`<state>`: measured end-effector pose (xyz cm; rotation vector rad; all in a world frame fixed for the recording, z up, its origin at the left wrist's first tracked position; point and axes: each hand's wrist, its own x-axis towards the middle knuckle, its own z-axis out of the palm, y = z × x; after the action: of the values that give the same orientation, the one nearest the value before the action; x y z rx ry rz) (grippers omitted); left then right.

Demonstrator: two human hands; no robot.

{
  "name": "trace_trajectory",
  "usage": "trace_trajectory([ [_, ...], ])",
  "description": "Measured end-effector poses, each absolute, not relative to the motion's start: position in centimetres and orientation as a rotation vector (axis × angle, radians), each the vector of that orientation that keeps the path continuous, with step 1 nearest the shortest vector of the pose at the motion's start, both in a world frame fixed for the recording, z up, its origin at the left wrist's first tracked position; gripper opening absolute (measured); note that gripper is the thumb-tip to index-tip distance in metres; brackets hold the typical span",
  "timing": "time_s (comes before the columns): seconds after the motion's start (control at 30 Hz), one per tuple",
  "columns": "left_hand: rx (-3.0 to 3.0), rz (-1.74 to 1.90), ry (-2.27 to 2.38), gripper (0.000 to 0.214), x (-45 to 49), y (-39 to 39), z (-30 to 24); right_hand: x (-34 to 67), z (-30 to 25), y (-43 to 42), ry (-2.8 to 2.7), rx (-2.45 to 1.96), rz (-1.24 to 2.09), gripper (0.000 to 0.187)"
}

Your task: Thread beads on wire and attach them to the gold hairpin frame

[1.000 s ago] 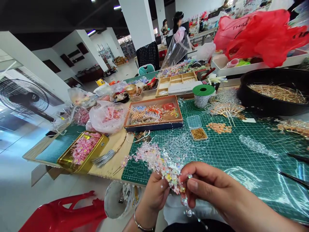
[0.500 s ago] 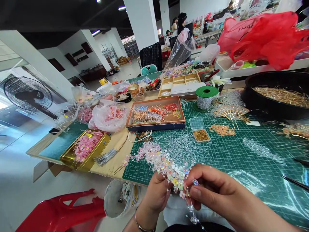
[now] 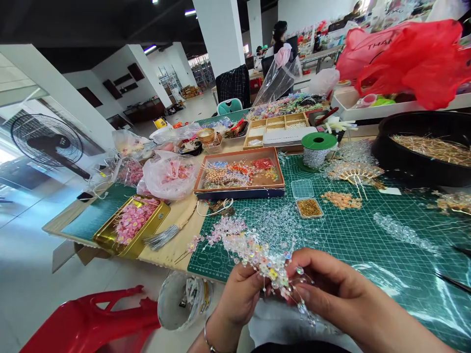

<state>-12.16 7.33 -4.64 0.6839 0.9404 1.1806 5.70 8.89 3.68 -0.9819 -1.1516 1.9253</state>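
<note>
gold metal formed the tin [image 3: 149, 236] on the left, heaped with pink flower pieces [image 3: 134, 221]. behind it, a translucent plastic bag [image 3: 167, 181] held more pink bits. the shallow box [image 3: 241, 193] ahead of me contained beaded sprigs in blue, orange and red, and a small clear case [image 3: 302, 188], lid open, was filled with golden beads [image 3: 309, 208]. farther back, white beads lay in a divided wooden tray [image 3: 285, 121]; on the right, a black basin [image 3: 419, 169] carried thin golden wires [image 3: 436, 149].

the beaded floral spray [image 3: 253, 255] was between my hands, over the near edge of the table [image 3: 176, 253]. my left hand [image 3: 241, 294] had its grip closed around the spray, thumb against fingers; my right hand [image 3: 326, 289] pinched beaded strands at its near end between thumb and fingers.

a green cutting mat [image 3: 349, 235] with white grid lines covered much of the table, loose clear beads [image 3: 277, 220] scattered across it. below the edge stood a white bucket [image 3: 169, 310] and a red plastic stool [image 3: 91, 323]. a black fan [image 3: 47, 142] stood at the left, and beyond a white pillar [image 3: 222, 41] another person [image 3: 278, 37] was visible.
</note>
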Motion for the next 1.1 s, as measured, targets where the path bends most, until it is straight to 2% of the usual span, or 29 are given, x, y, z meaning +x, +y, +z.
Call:
trace_trajectory([
  [0.2,0.731,1.169,0.942,0.044,-12.7,7.3,-5.4,6.5,4.6,9.4,-1.319,-1.027,1.868,0.039],
  [0.33,0.769,1.138,0.938,0.043,-13.0,7.2,-5.8,7.1,4.3,9.4,-1.392,-0.994,1.914,0.036],
  [0.53,0.812,1.135,0.934,0.041,-13.0,7.0,-6.0,6.1,1.9,8.8,-1.162,-0.973,1.921,0.038],
  [0.73,0.810,1.137,0.931,0.036,-12.8,7.0,-6.2,5.8,0.2,9.0,-1.087,-0.888,1.932,0.030],
  [1.1,0.806,1.132,0.886,0.047,-12.2,7.3,-6.3,5.7,2.5,9.6,-0.823,-0.810,2.111,0.027],
])
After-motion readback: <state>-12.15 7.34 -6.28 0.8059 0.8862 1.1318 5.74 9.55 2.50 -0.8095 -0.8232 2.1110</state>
